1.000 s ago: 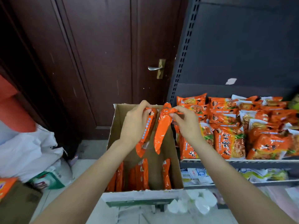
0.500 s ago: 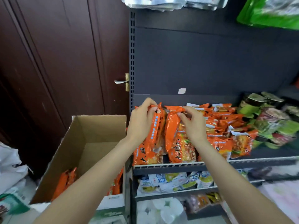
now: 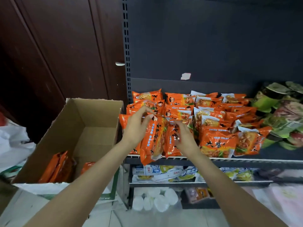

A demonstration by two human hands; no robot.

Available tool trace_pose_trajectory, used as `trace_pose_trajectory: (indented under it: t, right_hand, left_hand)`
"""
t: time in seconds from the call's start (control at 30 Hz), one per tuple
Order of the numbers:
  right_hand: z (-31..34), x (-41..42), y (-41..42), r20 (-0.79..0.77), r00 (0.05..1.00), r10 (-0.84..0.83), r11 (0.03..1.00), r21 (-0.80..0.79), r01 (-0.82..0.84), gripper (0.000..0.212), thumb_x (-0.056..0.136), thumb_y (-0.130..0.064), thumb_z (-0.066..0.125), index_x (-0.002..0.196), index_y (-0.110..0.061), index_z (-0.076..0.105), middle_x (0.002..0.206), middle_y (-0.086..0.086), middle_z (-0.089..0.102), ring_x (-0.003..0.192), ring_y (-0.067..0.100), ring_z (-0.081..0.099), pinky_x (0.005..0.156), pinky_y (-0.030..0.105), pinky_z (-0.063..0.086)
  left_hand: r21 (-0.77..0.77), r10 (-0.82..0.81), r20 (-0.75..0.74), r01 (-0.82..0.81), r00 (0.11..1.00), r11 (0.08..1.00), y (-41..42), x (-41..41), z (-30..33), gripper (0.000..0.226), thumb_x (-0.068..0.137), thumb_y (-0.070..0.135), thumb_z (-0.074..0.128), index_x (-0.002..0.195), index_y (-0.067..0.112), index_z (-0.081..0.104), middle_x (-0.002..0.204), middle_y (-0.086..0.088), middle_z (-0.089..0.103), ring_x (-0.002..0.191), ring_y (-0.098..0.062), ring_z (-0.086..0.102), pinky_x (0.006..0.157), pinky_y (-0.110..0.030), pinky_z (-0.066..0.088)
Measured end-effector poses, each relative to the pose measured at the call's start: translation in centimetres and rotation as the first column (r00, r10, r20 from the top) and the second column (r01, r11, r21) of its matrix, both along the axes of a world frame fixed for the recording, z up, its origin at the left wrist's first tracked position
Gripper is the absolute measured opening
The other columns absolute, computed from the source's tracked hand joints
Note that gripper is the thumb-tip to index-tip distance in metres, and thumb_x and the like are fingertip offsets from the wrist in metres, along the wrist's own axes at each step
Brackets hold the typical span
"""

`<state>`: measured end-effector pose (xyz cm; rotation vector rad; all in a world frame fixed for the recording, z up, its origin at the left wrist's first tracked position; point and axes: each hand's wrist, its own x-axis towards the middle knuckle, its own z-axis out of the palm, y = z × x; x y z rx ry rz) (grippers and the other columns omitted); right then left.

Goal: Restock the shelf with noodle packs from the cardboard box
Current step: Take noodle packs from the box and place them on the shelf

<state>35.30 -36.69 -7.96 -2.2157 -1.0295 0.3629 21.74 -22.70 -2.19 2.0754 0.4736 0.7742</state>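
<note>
Standing two orange foil noodle packs at the front edge of a dark grey metal shelf [image 3: 246, 162], a person works through the placing step of a restock, judging by how the packs sit. Left of the shelf, touching its upright, an open brown cardboard box [image 3: 91, 115] holds more orange packs [image 3: 57, 167] on edge at its bottom, so the job looks only part done. On the shelf, rows of the same orange packs [image 3: 218, 141] fill the space behind and to the right, with green-lidded cup noodles [image 3: 282, 115] at the far right. The left hand [image 3: 136, 128] pinches the top seam of the left pack [image 3: 153, 141] with curled fingers; that pack stands roughly upright, long axis vertical, top leaning slightly toward the shelf back, its bottom hanging just over the shelf lip. The right hand [image 3: 183, 133] has fingers curled at the top of the right pack [image 3: 171, 143], which stands beside the first, upright, printed face forward. The next move likely calls for nudging both packs back off the shelf lip, letting go, then reaching left into the box.
</note>
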Motion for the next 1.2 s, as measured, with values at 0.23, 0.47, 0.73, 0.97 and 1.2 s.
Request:
trace_pose_trajectory:
  t: [0.23,0.47,0.73,0.97,1.2]
  right_hand:
    - [-3.1,1.8,-0.6,0.240,0.954,0.179,0.938,-0.334,-0.093,0.121,0.074,0.001,0.073,0.145,-0.040,-0.016,0.156,-0.013,-0.013,0.112,0.014,0.054,0.064,0.025,0.055]
    - [-4.7,1.6,-0.3,0.498,0.859,0.114,0.950,-0.307,0.052,0.119,0.073,-0.011,0.079,0.148,-0.032,-0.012,0.158,0.005,-0.002,0.136,0.023,0.032,0.087,0.028,0.051]
    - [-5.4,2.0,1.2,0.531,0.843,0.087,0.959,-0.274,0.074,0.111,0.074,-0.006,0.076,0.150,-0.023,-0.003,0.150,0.013,0.016,0.138,0.027,0.023,0.101,0.031,0.041]
    - [-4.4,2.7,-0.3,0.360,0.916,0.176,0.956,-0.283,-0.073,0.092,0.078,-0.010,0.074,0.147,-0.028,0.016,0.148,0.006,0.015,0.122,0.022,0.043,0.080,0.030,0.054]
    - [-0.9,1.8,-0.4,0.011,1.000,0.000,1.000,0.001,0.000,0.072,0.089,-0.004,0.058,0.148,-0.025,0.022,0.155,-0.002,0.016,0.137,0.017,0.032,0.104,0.029,0.039]
  left_hand:
    - [0.005,-0.006,-0.025,0.006,1.000,1.000,0.1,0.1,-0.6,0.007,0.096,0.015,0.050,0.092,0.018,0.054,0.082,0.019,0.055,0.078,0.010,0.051,0.067,-0.005,0.038]
    - [-0.040,0.011,-0.039,-0.012,0.999,0.999,0.8,0.1,-1.6,0.007,0.097,0.023,0.049,0.095,0.020,0.055,0.084,-0.005,0.063,0.077,-0.036,0.060,0.068,-0.050,0.050]
    - [-0.112,0.032,-0.042,-0.037,0.999,0.993,0.9,0.0,-1.4,0.014,0.097,0.024,0.048,0.087,0.033,0.051,0.093,-0.001,0.066,0.086,-0.024,0.064,0.078,-0.051,0.054]
    - [-0.191,0.047,-0.017,-0.049,0.999,0.980,0.4,-0.4,-1.2,0.016,0.097,0.024,0.047,0.086,0.034,0.050,0.098,0.001,0.066,0.092,-0.015,0.066,0.083,-0.043,0.056]
    - [-0.217,0.013,0.026,-0.007,1.000,0.976,0.2,0.0,-0.7,0.022,0.099,0.022,0.044,0.086,0.039,0.050,0.090,-0.024,0.057,0.076,-0.037,0.057,0.071,-0.049,0.050]
